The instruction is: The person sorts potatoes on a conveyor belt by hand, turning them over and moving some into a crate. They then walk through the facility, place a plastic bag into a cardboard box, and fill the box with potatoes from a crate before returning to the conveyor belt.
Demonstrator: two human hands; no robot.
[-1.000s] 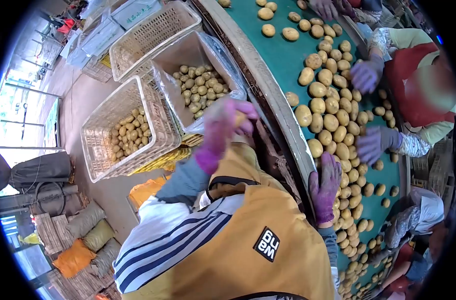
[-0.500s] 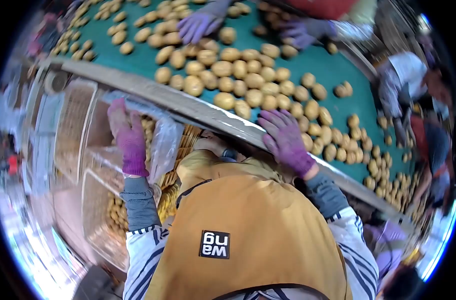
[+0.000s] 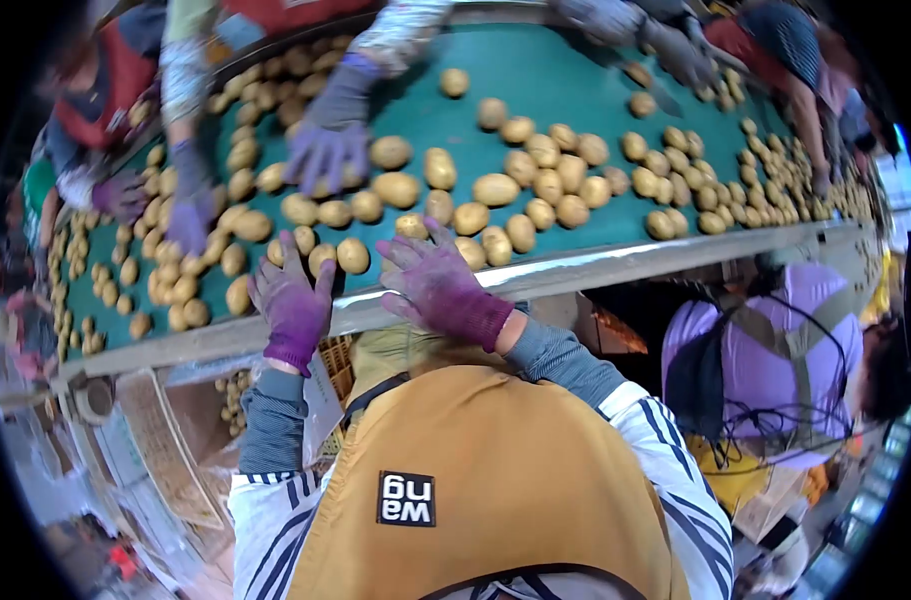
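My left hand (image 3: pixel 293 305) in a purple glove rests open at the near metal rim (image 3: pixel 595 262) of the green conveyor belt (image 3: pixel 555 80), fingertips beside a potato (image 3: pixel 352 255). My right hand (image 3: pixel 437 280), also gloved in purple, lies spread over the rim with its fingers reaching the potatoes (image 3: pixel 495 243) at the belt's near side. Neither hand holds anything. Many yellow potatoes (image 3: pixel 495 188) cover the belt.
Across the belt other people's gloved hands (image 3: pixel 325 150) sort potatoes. A person in a purple top (image 3: pixel 775 370) stands to my right. Below the rim on the left sit plastic crates (image 3: pixel 165 470) and a few potatoes (image 3: pixel 235 395).
My view has swung from the crates back to the belt. My left hand has come away from the bag-lined crate, without the potato, and now rests at the belt rim beside the right hand.
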